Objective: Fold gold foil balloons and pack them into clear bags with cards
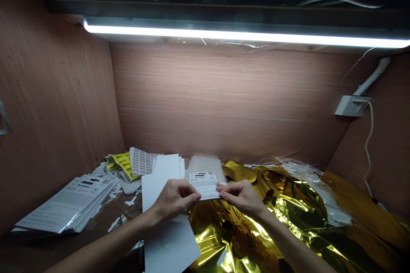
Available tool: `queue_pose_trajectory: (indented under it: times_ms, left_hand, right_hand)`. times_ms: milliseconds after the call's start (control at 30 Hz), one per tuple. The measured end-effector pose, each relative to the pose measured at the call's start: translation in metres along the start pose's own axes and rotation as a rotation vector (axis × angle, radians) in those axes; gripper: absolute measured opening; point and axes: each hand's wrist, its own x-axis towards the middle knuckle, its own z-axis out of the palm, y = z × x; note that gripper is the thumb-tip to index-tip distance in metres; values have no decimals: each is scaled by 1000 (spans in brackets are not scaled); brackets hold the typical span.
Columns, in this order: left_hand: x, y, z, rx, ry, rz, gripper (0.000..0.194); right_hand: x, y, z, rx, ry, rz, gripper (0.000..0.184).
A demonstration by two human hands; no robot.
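Observation:
Between my two hands is a white printed card packet in what looks like a clear sleeve, with black print and a small red mark near its top. My left hand pinches its left edge between thumb and fingers. At the right edge, my right hand pinches it the same way. Plain white cards lie under my left hand and wrist. A stack of clear sleeves rests just behind the packet. Crumpled gold foil film spreads below it and under my right arm.
A fanned stack of similar printed packets lies at the left. Yellow label sheets and a white printed label sheet sit behind. Clear plastic lies at the right. A light tube crosses above; a socket box is on the wall.

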Motion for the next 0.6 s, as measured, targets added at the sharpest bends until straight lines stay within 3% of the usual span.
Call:
queue_pose_trajectory:
  times_ms: [100,233,367,467,600]
  left_hand:
    - [4,-12,7,-212,19,-227,46]
    - [4,-18,19,-443,187,-403,58]
    - [0,-9,27,-628,248,-447,70]
    - [-1,-1,25,-740,173,-445,81]
    - [0,13,16,-839,81,-386,74]
  right_hand:
    - [1,0,4,135,86,139,29]
    - [3,-2,11,306,221,282,31]
    - [5,3,20,482,353,357,42]
    - [6,6,22,594,467,376,56]
    - [7,0,19,638,528,323,57]
